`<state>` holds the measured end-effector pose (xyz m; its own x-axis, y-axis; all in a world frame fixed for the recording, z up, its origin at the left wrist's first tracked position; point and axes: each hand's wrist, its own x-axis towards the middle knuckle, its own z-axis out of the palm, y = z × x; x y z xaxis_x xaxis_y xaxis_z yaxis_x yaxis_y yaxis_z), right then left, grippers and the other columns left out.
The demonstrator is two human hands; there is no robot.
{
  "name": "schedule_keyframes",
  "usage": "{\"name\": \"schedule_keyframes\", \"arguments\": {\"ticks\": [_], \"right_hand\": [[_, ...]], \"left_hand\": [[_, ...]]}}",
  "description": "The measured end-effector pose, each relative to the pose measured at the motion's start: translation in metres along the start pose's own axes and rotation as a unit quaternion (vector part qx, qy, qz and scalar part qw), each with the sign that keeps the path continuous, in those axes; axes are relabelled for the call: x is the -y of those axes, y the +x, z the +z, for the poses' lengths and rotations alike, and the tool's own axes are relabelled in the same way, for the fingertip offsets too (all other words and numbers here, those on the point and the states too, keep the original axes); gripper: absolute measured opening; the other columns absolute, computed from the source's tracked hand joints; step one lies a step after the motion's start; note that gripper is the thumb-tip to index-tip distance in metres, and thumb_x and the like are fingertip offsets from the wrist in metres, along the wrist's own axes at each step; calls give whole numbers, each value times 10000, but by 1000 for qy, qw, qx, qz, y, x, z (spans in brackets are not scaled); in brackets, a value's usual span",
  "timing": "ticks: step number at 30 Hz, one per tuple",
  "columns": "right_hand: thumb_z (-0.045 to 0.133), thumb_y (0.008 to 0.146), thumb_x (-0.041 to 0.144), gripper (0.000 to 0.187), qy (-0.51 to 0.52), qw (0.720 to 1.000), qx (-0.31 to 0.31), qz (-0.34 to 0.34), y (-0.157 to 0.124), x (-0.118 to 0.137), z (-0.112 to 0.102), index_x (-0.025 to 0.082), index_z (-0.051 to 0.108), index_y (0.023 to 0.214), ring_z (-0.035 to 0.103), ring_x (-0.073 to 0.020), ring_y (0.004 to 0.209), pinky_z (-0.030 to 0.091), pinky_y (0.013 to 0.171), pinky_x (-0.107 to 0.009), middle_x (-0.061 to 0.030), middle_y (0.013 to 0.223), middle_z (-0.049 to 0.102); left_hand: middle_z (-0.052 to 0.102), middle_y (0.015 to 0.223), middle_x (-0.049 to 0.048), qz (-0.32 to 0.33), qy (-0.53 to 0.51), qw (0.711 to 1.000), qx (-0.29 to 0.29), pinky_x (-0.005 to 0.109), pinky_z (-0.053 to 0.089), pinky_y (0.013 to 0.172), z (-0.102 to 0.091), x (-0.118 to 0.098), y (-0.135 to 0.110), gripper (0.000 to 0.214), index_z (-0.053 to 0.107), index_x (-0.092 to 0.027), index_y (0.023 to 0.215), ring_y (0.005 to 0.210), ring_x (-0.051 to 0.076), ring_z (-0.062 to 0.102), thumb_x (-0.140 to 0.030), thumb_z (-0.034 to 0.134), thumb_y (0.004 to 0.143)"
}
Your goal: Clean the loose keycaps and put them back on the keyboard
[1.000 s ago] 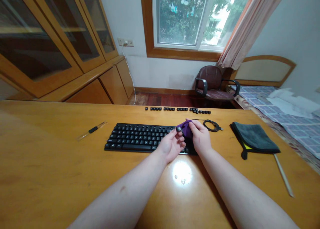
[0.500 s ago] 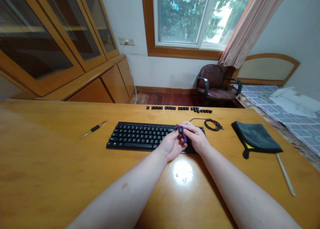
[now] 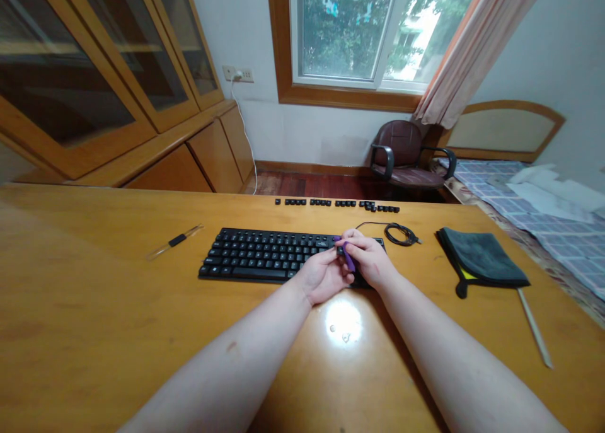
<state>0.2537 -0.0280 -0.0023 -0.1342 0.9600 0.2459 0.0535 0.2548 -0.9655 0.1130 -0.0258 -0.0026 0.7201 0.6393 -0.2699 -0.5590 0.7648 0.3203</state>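
Both hands meet over the right end of a black keyboard (image 3: 258, 254) lying on the desk. My left hand (image 3: 320, 278) is palm up, its fingertips closed on a small black keycap (image 3: 339, 251). A purple cloth (image 3: 350, 260) is pinched in my right hand (image 3: 372, 258) and pressed against the keycap. Fingers and cloth partly cover the keycap. The keyboard's right part is mostly hidden beneath my hands.
Several loose keycaps (image 3: 320, 202) stand in a row along the desk's far edge. A coiled cable (image 3: 401, 234) lies behind my right hand. At left is a clear tool with a black grip (image 3: 177, 239); at right, a folded grey cloth (image 3: 482, 256) and a thin pale strip (image 3: 535, 329).
The right fingers and purple cloth have shifted slightly over the keycap, covering more of it. The whole view has moved a little; the items on the desk lie as before.
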Motion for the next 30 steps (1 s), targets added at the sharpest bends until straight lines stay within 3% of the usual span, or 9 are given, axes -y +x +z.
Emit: {"name": "schedule_keyframes", "arguments": {"ticks": [5,8,11,15,19,22,25,30], "right_hand": [[579,802,432,303,-15,998,50,-32,1,2,1,265,688,1030,536,-188,988,392,922,-367,-50,1030,557],[571,805,442,299,-15,998,60,-33,2,4,0,251,705,991,535,-192,990,388,931,-377,-58,1018,565],[558,812,434,281,10,999,40,-13,1,3,1,230,725,909,555,-184,932,436,869,-356,-57,973,567],[597,775,419,267,46,998,-38,25,0,-4,6,225,695,930,589,-173,846,483,778,-325,-48,981,613],[654,713,380,209,90,991,-81,52,2,-11,8,215,659,840,605,-163,729,505,703,-323,-32,909,656],[665,704,348,146,69,994,-78,25,4,-11,5,209,681,747,606,-180,847,475,820,-339,-34,895,664],[655,726,339,147,44,998,-52,13,3,-10,2,215,719,772,600,-178,865,456,847,-341,-42,896,662],[728,654,330,229,35,999,-28,10,0,-5,2,245,736,867,593,-186,889,457,834,-343,-44,939,647]], "left_hand": [[581,651,27,3,1,1000,17,240,390,532,-1,0,0,93,602,-128,810,577,118,550,-193,539,829],[586,658,33,-4,10,1000,18,241,387,535,-1,0,-1,87,603,-122,800,593,125,558,-184,545,823],[584,650,35,-4,6,1000,7,242,385,538,1,1,-1,94,601,-119,785,587,123,554,-174,538,826],[569,635,21,10,-22,1000,-6,230,377,539,5,1,0,98,595,-118,780,561,103,535,-173,533,832],[544,606,20,-3,-25,1000,-6,237,382,550,5,-1,0,165,559,-109,673,545,100,526,-177,538,822],[542,595,31,-17,-21,1000,0,251,398,570,4,-1,0,228,532,-110,613,556,110,536,-187,516,827],[542,582,33,-26,-29,999,6,256,408,584,4,0,-2,248,520,-113,593,564,113,543,-192,511,828],[579,633,33,-23,-32,999,16,269,421,605,6,-1,-4,118,597,-107,781,576,120,557,-176,514,827]]}}
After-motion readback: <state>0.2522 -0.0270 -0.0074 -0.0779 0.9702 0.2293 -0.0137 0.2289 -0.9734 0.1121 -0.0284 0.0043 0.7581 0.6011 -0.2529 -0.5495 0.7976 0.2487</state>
